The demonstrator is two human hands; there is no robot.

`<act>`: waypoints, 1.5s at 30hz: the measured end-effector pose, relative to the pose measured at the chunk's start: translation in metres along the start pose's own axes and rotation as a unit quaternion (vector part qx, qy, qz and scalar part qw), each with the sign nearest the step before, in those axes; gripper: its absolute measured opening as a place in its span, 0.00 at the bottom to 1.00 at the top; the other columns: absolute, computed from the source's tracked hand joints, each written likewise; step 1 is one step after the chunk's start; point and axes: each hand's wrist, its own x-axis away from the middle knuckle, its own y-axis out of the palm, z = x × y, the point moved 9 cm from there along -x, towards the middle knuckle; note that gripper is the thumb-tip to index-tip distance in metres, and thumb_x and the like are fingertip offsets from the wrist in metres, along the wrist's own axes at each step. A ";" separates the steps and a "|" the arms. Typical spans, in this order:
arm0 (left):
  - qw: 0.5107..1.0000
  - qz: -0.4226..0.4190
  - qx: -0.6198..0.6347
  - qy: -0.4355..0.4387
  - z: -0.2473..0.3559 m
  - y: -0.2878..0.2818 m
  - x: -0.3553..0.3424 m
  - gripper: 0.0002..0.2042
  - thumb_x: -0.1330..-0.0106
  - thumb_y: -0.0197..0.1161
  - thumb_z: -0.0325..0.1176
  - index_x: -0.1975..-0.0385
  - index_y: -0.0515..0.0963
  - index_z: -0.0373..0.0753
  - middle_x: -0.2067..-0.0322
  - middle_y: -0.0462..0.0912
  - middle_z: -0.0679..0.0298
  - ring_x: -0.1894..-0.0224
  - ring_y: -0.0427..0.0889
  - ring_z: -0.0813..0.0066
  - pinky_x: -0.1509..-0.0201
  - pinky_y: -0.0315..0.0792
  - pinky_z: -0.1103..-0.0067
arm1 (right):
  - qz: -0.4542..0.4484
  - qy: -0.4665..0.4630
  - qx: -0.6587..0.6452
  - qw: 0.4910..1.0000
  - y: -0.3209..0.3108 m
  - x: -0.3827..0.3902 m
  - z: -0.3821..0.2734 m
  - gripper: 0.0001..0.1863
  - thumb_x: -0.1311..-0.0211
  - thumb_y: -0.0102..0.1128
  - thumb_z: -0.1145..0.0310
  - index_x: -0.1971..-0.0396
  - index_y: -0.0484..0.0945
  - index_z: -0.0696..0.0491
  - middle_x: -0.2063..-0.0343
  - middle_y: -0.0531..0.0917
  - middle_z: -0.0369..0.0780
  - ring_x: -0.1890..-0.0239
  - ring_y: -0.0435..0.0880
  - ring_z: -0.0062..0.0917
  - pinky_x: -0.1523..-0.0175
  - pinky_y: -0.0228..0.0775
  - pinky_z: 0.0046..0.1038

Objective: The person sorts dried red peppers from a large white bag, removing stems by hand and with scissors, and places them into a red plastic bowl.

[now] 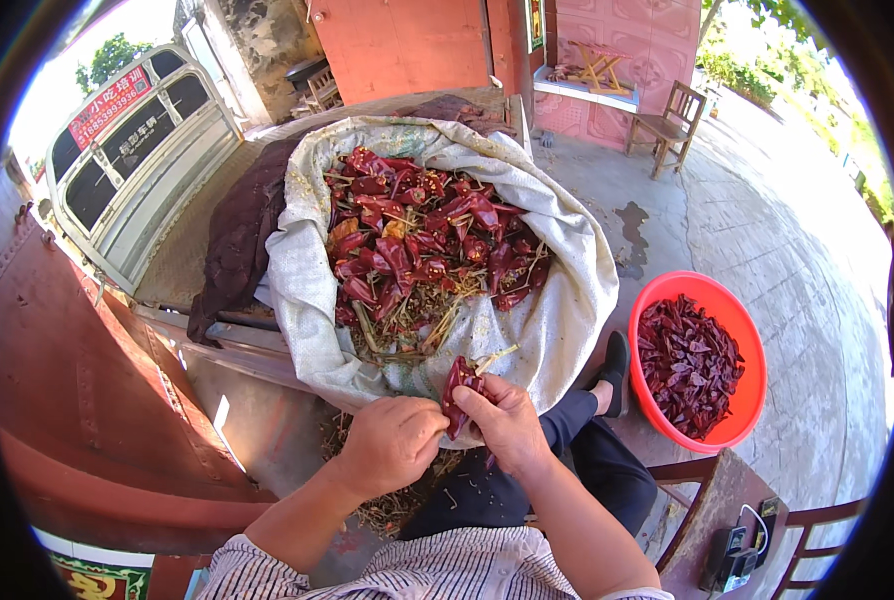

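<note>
Over the near rim of a large white woven sack (567, 300), my right hand (507, 425) pinches a dark red dried chilli pepper (458, 393) with its thumb on top. A pale stalk (495, 357) sticks out above that hand. My left hand (392, 440) is closed with its fingertips right beside the pepper's left side; what they hold, if anything, is hidden. Inside the rolled-down sack lies a heap of dried red chillies (407, 220), mixed with loose yellow seeds, stalks and straw-like bits toward the near side.
A red plastic basin (757, 360) on the right holds dark chilli pieces (689, 365). The sack rests at a truck bed (182, 205) beside dark cloth (242, 225). Stalk litter (392, 510) lies below my left arm. A small table (732, 500) stands near right; a wooden chair (672, 125) stands farther back.
</note>
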 end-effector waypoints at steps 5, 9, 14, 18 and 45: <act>0.962 -0.009 0.173 -0.209 -0.040 -0.010 -0.005 0.16 0.39 0.75 0.25 0.51 0.83 0.36 0.63 0.85 0.64 0.64 0.83 0.79 0.63 0.75 0.82 | -0.026 -0.064 0.253 0.965 -0.005 0.012 -0.027 0.10 0.33 0.68 0.68 0.65 0.83 0.60 0.76 0.82 0.42 0.73 0.81 0.24 0.64 0.74 0.31; 0.955 -0.089 0.215 -0.185 -0.043 0.007 -0.026 0.19 0.40 0.77 0.25 0.47 0.86 0.38 0.62 0.85 0.64 0.60 0.84 0.74 0.58 0.77 0.77 | -0.056 -0.121 0.359 0.924 0.001 0.021 -0.037 0.10 0.37 0.69 0.66 0.68 0.82 0.58 0.71 0.84 0.46 0.70 0.86 0.43 0.62 0.77 0.39; 0.949 -0.094 0.267 -0.142 -0.042 0.013 -0.025 0.10 0.41 0.76 0.23 0.60 0.87 0.36 0.63 0.85 0.63 0.58 0.84 0.69 0.53 0.77 0.73 | -0.039 -0.156 0.426 0.890 0.004 0.026 -0.047 0.12 0.38 0.70 0.63 0.67 0.81 0.57 0.70 0.85 0.47 0.66 0.87 0.48 0.60 0.78 0.44; 0.956 -0.073 0.252 -0.132 -0.037 0.019 -0.021 0.07 0.40 0.75 0.23 0.63 0.86 0.36 0.65 0.84 0.63 0.61 0.85 0.70 0.56 0.77 0.75 | -0.052 -0.098 0.429 0.896 0.008 0.027 -0.049 0.13 0.37 0.71 0.61 0.67 0.81 0.57 0.71 0.85 0.48 0.66 0.87 0.48 0.60 0.77 0.45; 0.587 -0.015 0.716 -0.377 -0.029 0.070 0.025 0.09 0.30 0.72 0.28 0.55 0.82 0.36 0.64 0.84 0.68 0.67 0.81 0.79 0.63 0.76 0.81 | -0.098 -0.251 0.319 0.909 0.013 0.048 -0.052 0.11 0.32 0.70 0.62 0.67 0.82 0.54 0.74 0.84 0.45 0.69 0.86 0.44 0.64 0.77 0.39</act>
